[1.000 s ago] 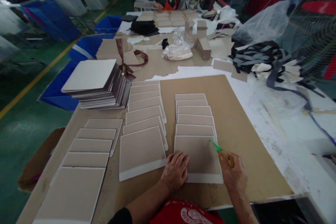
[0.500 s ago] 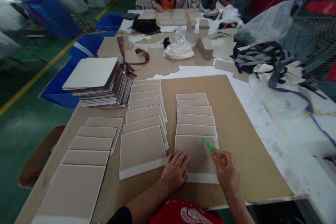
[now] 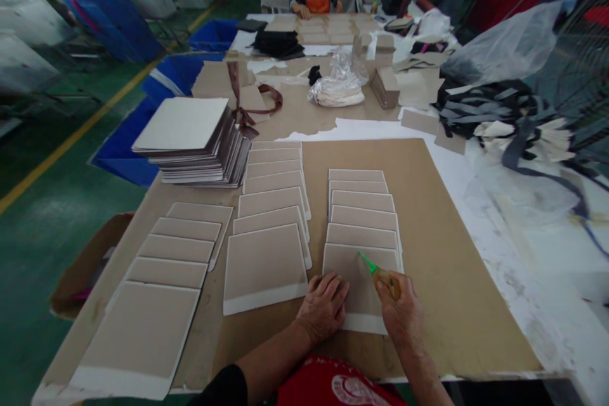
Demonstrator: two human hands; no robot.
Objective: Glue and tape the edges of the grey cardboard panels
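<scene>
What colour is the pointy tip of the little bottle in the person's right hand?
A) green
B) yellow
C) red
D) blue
A: the right hand holds a small bottle whose pointed nozzle is bright green, aimed at the nearest card, while the left hand lies flat on that card.

On the desk point(image 3: 499, 247) lies a board point(image 3: 442, 254), and on it two rows of overlapping cards run away from the person — a right row point(image 3: 362, 216) and a middle row point(image 3: 273, 203). A third row point(image 3: 176, 254) lies left of the board. Behind that row sits a stack point(image 3: 195, 139). The left hand point(image 3: 323, 307) rests on the nearest card point(image 3: 356, 266) of the right row, with the right hand point(image 3: 402, 317) just beside it, holding a bottle point(image 3: 380, 274) over the card. A bag point(image 3: 337, 85) lies far behind.
</scene>
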